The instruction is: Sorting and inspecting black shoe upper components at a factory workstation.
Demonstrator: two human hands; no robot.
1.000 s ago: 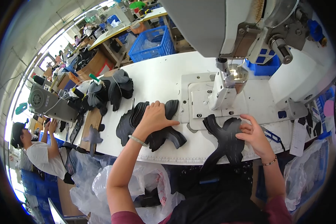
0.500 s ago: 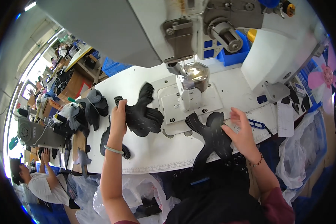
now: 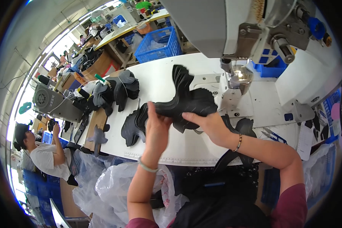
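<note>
We are holding a black cut shoe-upper piece (image 3: 186, 102) up off the white sewing table (image 3: 159, 76) with both hands, just in front of the needle head of the sewing machine (image 3: 235, 78), so we judge the step in hand to be the lining-up of this piece before it goes under the presser foot. Our left hand (image 3: 155, 127) grips the piece's left lower edge, the fingers curled shut over it with the thumb behind, as far as we can see; our right hand (image 3: 211, 127) pinches its lower right edge, the fingers closed around the material and the thumb pointing leftward along it. The piece hangs in the air between our hands, one pointed lobe standing upright toward the far side of the table, its right end close to the machine's post. Under our left hand lies a stack of similar black pieces (image 3: 135, 123), and another black piece (image 3: 241, 129) hangs over the table's near edge below our right wrist. In our judgement the next move calls for laying the piece flat on the plate, with its seam edge turned square to the needle, while both grips keep the floppy material from folding. Further left, a second heap of dark pieces (image 3: 117, 89) sits well apart.
</note>
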